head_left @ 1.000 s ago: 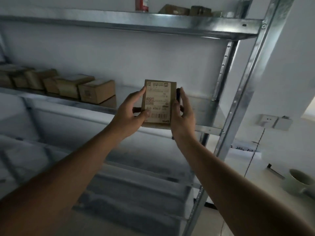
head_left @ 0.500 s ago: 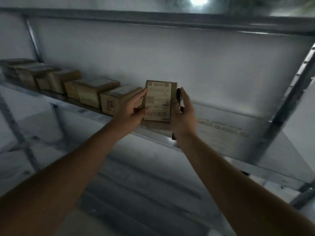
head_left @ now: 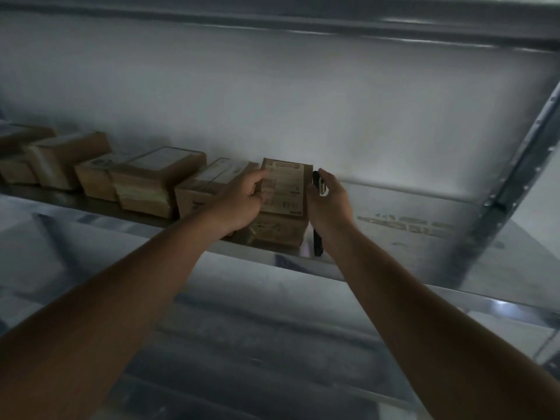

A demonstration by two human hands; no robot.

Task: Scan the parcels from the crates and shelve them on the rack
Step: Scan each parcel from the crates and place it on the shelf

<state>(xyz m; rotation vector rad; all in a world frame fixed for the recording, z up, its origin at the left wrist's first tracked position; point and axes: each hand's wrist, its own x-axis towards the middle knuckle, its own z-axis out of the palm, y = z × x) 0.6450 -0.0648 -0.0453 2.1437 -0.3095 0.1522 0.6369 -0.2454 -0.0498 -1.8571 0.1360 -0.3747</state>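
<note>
Fingers (head_left: 257, 180) of the left hand (head_left: 239, 201) lie curled on the labelled top of the parcel (head_left: 285, 189), thumb at its near left edge, pressing it down onto the shelf (head_left: 424, 237). Right of them, the right hand (head_left: 330, 204) holds a dark scanner (head_left: 316, 183) in a loose curl; its fingertips stand just beside the parcel's right edge, and I cannot tell whether they touch the box.

From the head view, the only one, the parcel sits near the shelf's front lip, touching or nearly touching the last box in a row (head_left: 145, 183) that runs away left of the left fingers. The step in hand looks like shelving: the box seems set down, perhaps on another carton beneath it, though the dim light leaves that unclear.

Next, I judge, both hands need to let go and draw back toward the body, keeping the scanner.

Right of the right fingers the shelf is bare metal up to the upright (head_left: 521, 165), giving plenty of room. Above, the next shelf's edge (head_left: 303, 22) leaves ample height.
</note>
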